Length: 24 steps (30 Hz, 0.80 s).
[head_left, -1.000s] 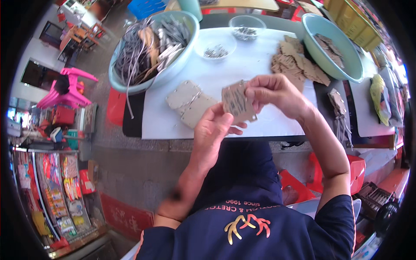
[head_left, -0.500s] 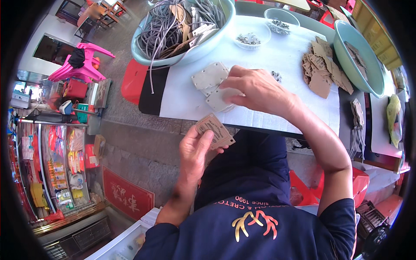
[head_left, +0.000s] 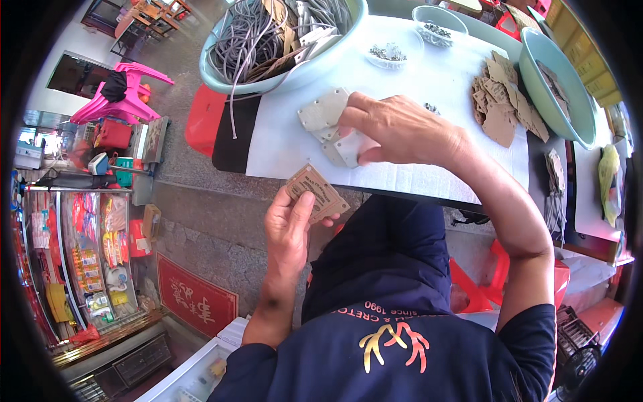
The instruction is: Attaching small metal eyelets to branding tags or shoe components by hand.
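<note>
My left hand (head_left: 289, 228) grips a brown printed cardboard card (head_left: 316, 190) just off the table's front edge, thumb on its face; small holes show at its corners. Over the table my right hand (head_left: 405, 130) reaches in from the right, its thumb and fingers pinching a white card (head_left: 355, 146), slightly blurred. Against it lie other white cards (head_left: 319, 115) with small holes along their edges, overlapping in a loose pile. The fingertips are partly hidden behind the hand.
A light-blue basin (head_left: 281, 86) of grey cords and cards stands at the back left. Behind are two clear bowls of small metal parts (head_left: 388, 52). To the right lie a pile of brown cards (head_left: 499, 100) and another basin (head_left: 583, 127). A pink chair (head_left: 127, 100) stands beyond.
My left hand has shifted slightly left and up with the brown card. The right hand stays over the white pile, now with a white card between its fingers at a changed angle.
</note>
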Each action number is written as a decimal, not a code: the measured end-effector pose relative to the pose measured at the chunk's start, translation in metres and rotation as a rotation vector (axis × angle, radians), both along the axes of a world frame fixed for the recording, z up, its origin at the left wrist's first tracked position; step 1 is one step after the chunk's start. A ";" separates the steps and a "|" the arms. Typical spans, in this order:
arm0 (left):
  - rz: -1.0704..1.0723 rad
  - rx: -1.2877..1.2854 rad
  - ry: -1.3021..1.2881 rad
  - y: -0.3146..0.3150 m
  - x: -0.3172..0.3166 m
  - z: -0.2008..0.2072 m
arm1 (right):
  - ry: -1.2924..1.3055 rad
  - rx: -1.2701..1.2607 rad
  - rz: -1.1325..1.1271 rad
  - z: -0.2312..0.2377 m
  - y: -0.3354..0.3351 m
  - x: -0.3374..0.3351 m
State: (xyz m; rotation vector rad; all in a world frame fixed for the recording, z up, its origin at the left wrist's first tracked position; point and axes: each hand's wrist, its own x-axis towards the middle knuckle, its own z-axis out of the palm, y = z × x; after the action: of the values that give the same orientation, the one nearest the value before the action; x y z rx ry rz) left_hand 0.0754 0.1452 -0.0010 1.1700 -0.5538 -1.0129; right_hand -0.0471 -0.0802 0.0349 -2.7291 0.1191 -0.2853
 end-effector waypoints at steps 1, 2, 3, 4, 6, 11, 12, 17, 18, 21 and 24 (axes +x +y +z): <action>-0.004 0.002 0.001 -0.002 0.000 0.000 | -0.020 0.026 -0.029 0.003 0.000 -0.002; -0.004 -0.006 0.010 -0.004 -0.001 0.002 | -0.040 0.051 -0.058 0.005 -0.001 -0.005; -0.004 -0.013 0.018 -0.007 -0.002 0.003 | -0.039 0.053 -0.065 0.006 -0.004 -0.009; -0.012 -0.010 0.020 -0.009 -0.003 0.003 | -0.120 0.077 -0.093 0.007 -0.009 -0.014; -0.009 -0.056 -0.014 -0.015 -0.005 0.005 | -0.196 0.229 -0.227 0.014 -0.013 -0.024; -0.015 -0.089 -0.074 -0.036 -0.016 0.012 | -0.383 0.940 -0.410 0.009 -0.013 -0.053; -0.020 -0.114 -0.086 -0.040 -0.017 0.013 | -0.390 1.138 -0.452 0.010 -0.008 -0.058; -0.092 -0.149 -0.043 -0.062 -0.036 0.029 | -0.522 1.566 -0.451 -0.009 0.018 -0.071; -0.104 -0.142 -0.037 -0.066 -0.039 0.031 | -0.533 1.568 -0.458 -0.010 0.023 -0.073; -0.084 -0.092 -0.049 -0.072 -0.046 0.033 | -0.602 1.716 -0.462 -0.014 0.033 -0.077; -0.058 -0.064 -0.116 -0.073 -0.051 0.029 | -0.626 1.724 -0.471 -0.018 0.038 -0.080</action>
State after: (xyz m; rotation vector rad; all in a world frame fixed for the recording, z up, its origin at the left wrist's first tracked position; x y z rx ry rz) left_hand 0.0249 0.0720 0.0277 1.1660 -0.7109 -0.9736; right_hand -0.1273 -0.0420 0.0174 -0.8257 0.5188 -0.6995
